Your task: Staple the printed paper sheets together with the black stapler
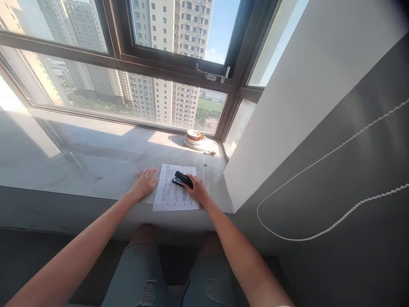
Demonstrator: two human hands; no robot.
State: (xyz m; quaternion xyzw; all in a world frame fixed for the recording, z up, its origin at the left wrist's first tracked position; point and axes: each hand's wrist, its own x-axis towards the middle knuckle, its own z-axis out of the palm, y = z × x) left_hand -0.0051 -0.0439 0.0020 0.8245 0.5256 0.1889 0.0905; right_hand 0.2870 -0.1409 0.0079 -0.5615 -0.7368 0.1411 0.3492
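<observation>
Printed paper sheets (166,194) lie on the window ledge in front of me, their lower edge at the ledge's front. My right hand (197,189) is closed around a black stapler (182,178), which rests over the upper right part of the paper. The stapler's jaws point left and look parted. My left hand (145,182) lies flat on the ledge, fingers spread, its fingertips close to the paper's left edge. Whether those fingertips touch the paper I cannot tell.
A stack of plates or round dishes (194,140) stands at the back by the window corner. The ledge (105,166) stretches to the left under the window. A white beaded cord (300,239) hangs in a loop on the right. A window handle (226,73) sticks out above.
</observation>
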